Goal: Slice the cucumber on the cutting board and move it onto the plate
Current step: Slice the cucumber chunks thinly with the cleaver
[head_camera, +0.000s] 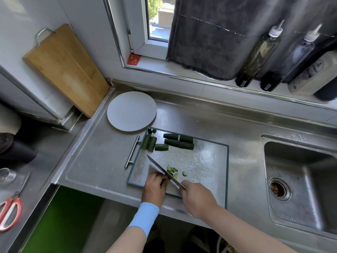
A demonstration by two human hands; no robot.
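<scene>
A person works a long steel kitchen knife over a grey textured cutting board with a dark rim and a steel bar handle. The board sits on a stainless-steel counter beside a sink.

The cucumber looks firm, crisp and light. Its cut faces are probably wet and slippery, and its rounded skin is apt to roll. Each piece is likely best pinned across the skin, flat face down, with the fingertips tucked back from the edge. The thin slices may cling to the steel, so scooping them up on the flat of the blade seems surer than pinching them one by one.

The right hand is wrapped tight round the knife's handle, with the blade angled toward the board's far left. The left hand sits just left of the blade with its fingers curled under. Hand and steel hide whatever they pin, so it cannot be told whether this hand holds anything.

A few pale green half-moon slices lie scattered just right of the blade. Dark green, bumpy-skinned cucumber lengths wait uncut along the board's far edge. The round white plate stands close against the board's far left corner, with no cucumber on it yet.
</scene>
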